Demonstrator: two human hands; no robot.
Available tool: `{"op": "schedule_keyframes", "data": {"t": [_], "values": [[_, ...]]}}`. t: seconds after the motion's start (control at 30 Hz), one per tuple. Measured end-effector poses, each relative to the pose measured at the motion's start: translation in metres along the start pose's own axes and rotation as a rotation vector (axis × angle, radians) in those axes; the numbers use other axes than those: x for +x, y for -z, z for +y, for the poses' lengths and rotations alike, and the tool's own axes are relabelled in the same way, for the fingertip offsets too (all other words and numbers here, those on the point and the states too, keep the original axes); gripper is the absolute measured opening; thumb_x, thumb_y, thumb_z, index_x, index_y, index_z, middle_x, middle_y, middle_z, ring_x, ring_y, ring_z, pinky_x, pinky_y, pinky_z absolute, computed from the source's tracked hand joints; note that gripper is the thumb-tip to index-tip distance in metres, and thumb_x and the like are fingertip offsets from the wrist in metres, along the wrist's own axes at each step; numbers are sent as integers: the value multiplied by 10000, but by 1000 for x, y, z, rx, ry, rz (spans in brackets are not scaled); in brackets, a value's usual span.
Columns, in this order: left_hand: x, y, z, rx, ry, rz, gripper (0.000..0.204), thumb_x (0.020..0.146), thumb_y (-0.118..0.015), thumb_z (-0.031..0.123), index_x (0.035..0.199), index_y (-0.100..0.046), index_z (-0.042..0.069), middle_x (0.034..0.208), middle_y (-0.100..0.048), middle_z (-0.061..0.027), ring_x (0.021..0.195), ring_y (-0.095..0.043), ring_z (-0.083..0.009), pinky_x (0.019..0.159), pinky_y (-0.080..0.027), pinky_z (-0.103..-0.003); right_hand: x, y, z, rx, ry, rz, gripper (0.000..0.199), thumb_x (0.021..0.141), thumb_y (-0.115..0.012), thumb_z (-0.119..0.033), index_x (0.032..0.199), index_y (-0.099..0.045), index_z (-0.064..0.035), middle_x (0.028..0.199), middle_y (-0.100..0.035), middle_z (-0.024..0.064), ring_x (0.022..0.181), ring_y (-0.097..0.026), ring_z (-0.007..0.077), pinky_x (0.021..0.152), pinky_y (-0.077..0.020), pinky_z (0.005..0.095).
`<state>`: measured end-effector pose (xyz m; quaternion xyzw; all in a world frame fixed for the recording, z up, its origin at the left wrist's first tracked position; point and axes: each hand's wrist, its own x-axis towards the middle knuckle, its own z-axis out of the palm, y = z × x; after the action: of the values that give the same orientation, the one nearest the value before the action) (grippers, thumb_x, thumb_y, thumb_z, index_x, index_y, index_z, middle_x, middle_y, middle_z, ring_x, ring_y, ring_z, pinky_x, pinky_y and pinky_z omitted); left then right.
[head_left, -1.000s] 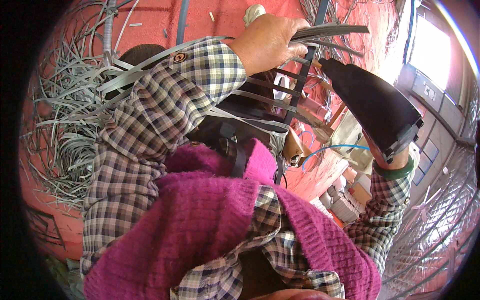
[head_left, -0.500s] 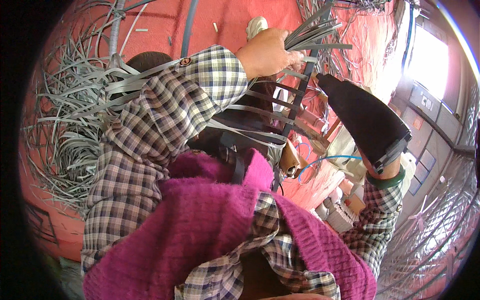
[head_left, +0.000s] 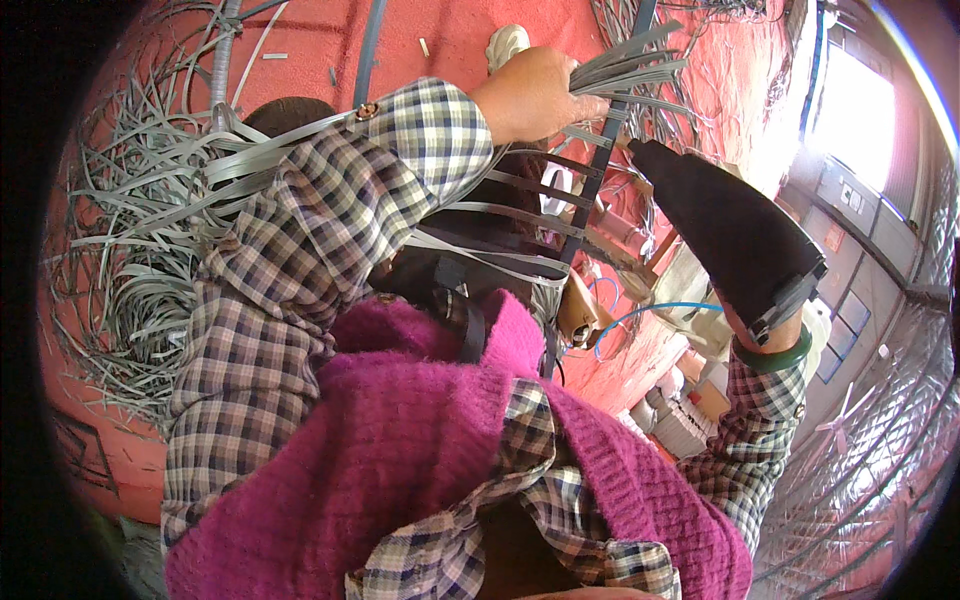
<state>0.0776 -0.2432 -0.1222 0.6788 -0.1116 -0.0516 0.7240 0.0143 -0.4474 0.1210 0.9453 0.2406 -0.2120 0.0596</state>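
My left hand [head_left: 530, 95] reaches far ahead, its fingers closed around a bundle of flat grey strips [head_left: 640, 65]. The strips fan out past the hand to the right. Beneath it, a dark narrow bar [head_left: 592, 180] has several grey strips [head_left: 515, 212] crossing to it from the left. A tapered black cover [head_left: 735, 235] encloses most of my right hand [head_left: 775, 338]; only skin by the wrist shows, above a green bangle [head_left: 780, 355]. The cover's narrow tip is close to the bar, right of the left hand. My right fingers are hidden.
A large tangle of grey strips [head_left: 140, 270] covers the red floor [head_left: 300, 60] at left. A pale shoe [head_left: 507, 45] lies beyond my left hand. Blue tubing [head_left: 655, 307] and a stack of pale pieces [head_left: 680, 425] lie at right, near silver sheeting [head_left: 860, 490].
My left hand has shifted slightly left and up with the strips still held. The black-covered right hand has moved only a little left.
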Motion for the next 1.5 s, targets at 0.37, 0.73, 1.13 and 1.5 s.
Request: {"op": "schedule_keyframes", "data": {"t": [0.37, 0.73, 1.13, 1.5], "values": [[6, -1, -2, -32, 3, -38, 274, 748, -620, 320, 772, -663, 50, 593, -583, -153, 558, -588, -263, 555, -453, -362, 9, 5, -2, 28, 78, -49, 453, 795, -609, -94, 1216, -456, -29, 1175, -529, 111, 1057, -521, 202, 900, -412, 296], [-4, -8, 4, -99, 118, -29, 314, 763, -625, 295, 810, -633, -16, 613, -585, -106, 563, -572, -205, 543, -449, -317, 25, 10, -7, 410, -250, -23, 307, 817, -526, -63, 1117, -509, 0, 1038, -583, 91, 927, -558, 189, 790, -453, 296], [-4, -6, 2, 49, 10, -46, 368, 779, -613, 344, 803, -621, -23, 556, -552, -84, 479, -533, -162, 468, -424, -303, 27, 18, 5, 1064, -423, -125, 359, 853, -515, -137, 1190, -453, -32, 1190, -507, 120, 1063, -505, 214, 914, -408, 316], [2, -12, -6, -45, 111, -86, 341, 769, -551, 343, 748, -641, 15, 601, -570, -181, 606, -591, -315, 589, -454, -412, 71, 36, -52, 192, 137, 47, 247, 665, -639, -26, 906, -590, -4, 830, -628, 91, 715, -598, 226, 637, -482, 302]]}}
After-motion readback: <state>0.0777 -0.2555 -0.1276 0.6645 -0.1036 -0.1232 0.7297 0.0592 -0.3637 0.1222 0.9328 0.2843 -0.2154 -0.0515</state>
